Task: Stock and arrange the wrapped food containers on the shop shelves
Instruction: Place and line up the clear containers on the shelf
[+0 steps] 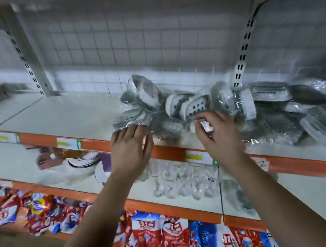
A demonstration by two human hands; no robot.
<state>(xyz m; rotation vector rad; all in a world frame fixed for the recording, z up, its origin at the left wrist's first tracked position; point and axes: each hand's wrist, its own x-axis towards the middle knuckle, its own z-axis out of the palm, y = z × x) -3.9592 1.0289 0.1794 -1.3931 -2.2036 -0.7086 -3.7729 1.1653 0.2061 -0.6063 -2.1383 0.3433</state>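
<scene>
Left grip: the left grip is reaching over the shelf edge with its fingers straight and slightly apart, the fingertips touching the near left end of the wrapped pack.
Right grip: the right grip is curling its fingers together, thumb and fingertips pinching a crumpled bit of clear film on the near side of the same pack.
Wrapped pack: grey and white containers in clear film are lying jumbled and tilted on the shelf, just beyond both grips and spanning the gap between them.
Pile: more film-wrapped grey containers are lying heaped to the right of the right grip, touching the pack, some of them hanging over the front edge.
Shelf: its pale board is showing bare to the left of the left grip, and its orange front edge is running under both grips.
Price label: a white and yellow label is sitting on the orange edge just below the right grip.
Clear cups: a cluster of clear cups is standing one shelf down, below the grips and between the two forearms.
Bowls: white bowls, blurred, are sitting one shelf down, left of the left grip.
Bags: red and blue bags are lining the lowest shelf, under both forearms.
Wire grid: a wire grid is standing behind the pack, well beyond both grips.
</scene>
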